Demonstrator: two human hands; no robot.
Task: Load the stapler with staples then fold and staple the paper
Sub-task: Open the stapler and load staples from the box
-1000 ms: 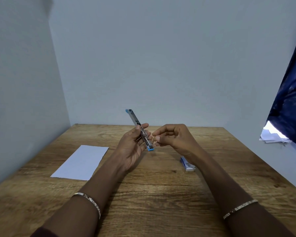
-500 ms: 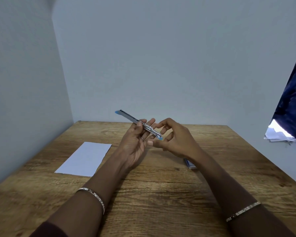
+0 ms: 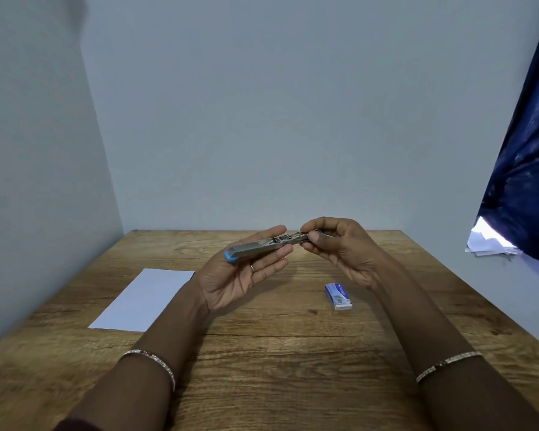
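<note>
**Stapler** [image 3: 262, 245]: slim metal body with a blue tip at its left end, held level above the worktop [image 3: 293, 353]. My left hand [image 3: 237, 275] cradles it palm up across nearly straight fingers, thumb pressed on top. My right hand [image 3: 339, 247] pinches the other end between thumb and curled fingertips. I judge it light, rigid and smooth-sided, so apt to slip. I hold it by its flanks, clear of the open channel.

**Box of staples** [image 3: 339, 295]: lies on the worktop near my right forearm, untouched. The strips inside are probably brittle, so I would lift them by their sides.

**Paper** [image 3: 143, 300]: lies flat on the worktop to my left. It is thin and floppy, best taken by an edge.
</note>
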